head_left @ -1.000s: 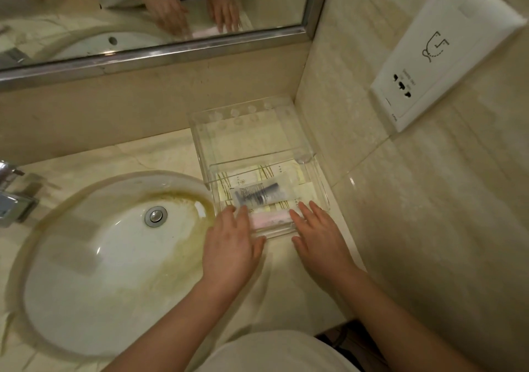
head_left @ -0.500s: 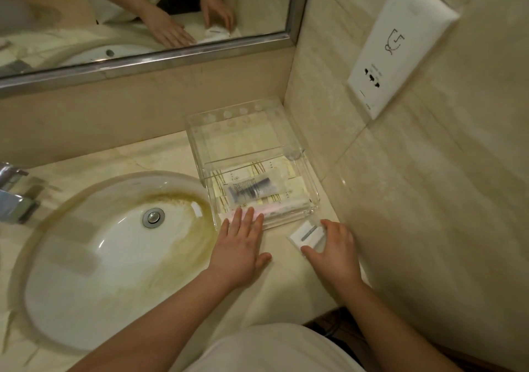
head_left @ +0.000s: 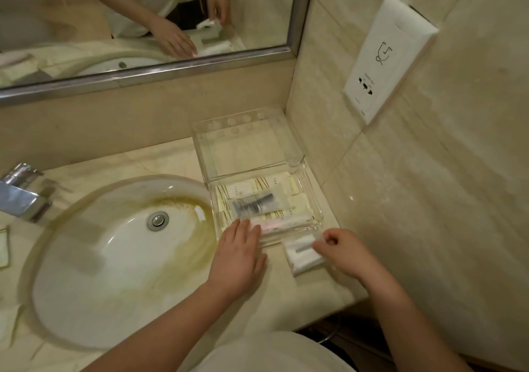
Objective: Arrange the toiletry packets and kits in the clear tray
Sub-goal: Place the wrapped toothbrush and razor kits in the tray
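Observation:
The clear tray (head_left: 313,197) stands in the counter's back right corner, its raised rear shelf bare. Its front part holds cream packets, a see-through sachet with a dark comb (head_left: 259,202) on top, and a pinkish packet (head_left: 282,223) along the front wall. My left hand (head_left: 239,253) lies flat on the counter, fingertips touching the tray's front left edge. My right hand (head_left: 340,250) pinches a white packet (head_left: 302,253) just in front of the tray's right corner, low over the counter.
A stained oval sink (head_left: 120,260) fills the counter to the left, with a chrome tap (head_left: 21,192) at its far left. A mirror (head_left: 143,22) runs along the back wall. A white socket plate (head_left: 383,62) sticks out from the right wall. The counter's front edge (head_left: 337,307) is close by.
My right hand left the tray's front edge, moved right and took hold of the white packet. My left hand stayed at the tray's front left edge.

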`<state>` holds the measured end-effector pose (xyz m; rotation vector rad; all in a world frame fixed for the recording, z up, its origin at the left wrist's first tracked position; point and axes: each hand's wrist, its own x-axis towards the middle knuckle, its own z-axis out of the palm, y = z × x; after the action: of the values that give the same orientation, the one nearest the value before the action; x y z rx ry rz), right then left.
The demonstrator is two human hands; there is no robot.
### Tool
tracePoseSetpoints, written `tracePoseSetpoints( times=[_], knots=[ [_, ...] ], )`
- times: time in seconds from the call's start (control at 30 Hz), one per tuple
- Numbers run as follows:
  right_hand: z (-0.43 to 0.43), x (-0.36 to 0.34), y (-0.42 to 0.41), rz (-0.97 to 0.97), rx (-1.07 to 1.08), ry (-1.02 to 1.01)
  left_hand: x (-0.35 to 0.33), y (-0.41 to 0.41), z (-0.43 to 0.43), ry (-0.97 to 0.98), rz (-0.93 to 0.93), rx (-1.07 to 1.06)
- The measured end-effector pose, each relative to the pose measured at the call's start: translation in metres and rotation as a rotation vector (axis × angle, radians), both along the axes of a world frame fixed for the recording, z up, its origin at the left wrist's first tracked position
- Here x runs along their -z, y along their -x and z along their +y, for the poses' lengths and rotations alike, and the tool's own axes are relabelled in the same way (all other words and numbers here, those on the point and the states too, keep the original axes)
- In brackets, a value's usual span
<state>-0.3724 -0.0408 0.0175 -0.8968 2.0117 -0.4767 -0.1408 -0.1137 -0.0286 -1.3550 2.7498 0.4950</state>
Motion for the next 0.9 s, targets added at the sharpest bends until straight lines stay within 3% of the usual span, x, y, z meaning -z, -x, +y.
tracePoseSetpoints(
  times=[0.13,0.3,0.43,0.6,0.77,0.9],
  knots=[
    [-0.034,-0.006,0.000,0.072,0.182,0.168,-0.008,0.019,-0.034,0.086,0.162,-0.040],
    [-0.079,0.001,0.004,0.195,0.245,0.157,-0.005,0.035,-0.082,0.083,0.047,0.020],
    [-0.098,0.010,0.008,0.299,0.147,0.030,-0.003,0.027,-0.094,0.112,-0.039,0.093],
    [-0.109,0.015,0.008,0.461,0.027,-0.051,0.002,0.016,-0.096,0.132,-0.011,0.078],
    [-0.105,0.021,-0.002,0.744,-0.216,0.102,0.008,0.012,-0.093,0.141,-0.001,0.041],
    [-0.098,0.037,-0.010,0.703,-0.429,0.179,0.011,0.013,-0.078,0.168,0.065,0.055]
  ],
)
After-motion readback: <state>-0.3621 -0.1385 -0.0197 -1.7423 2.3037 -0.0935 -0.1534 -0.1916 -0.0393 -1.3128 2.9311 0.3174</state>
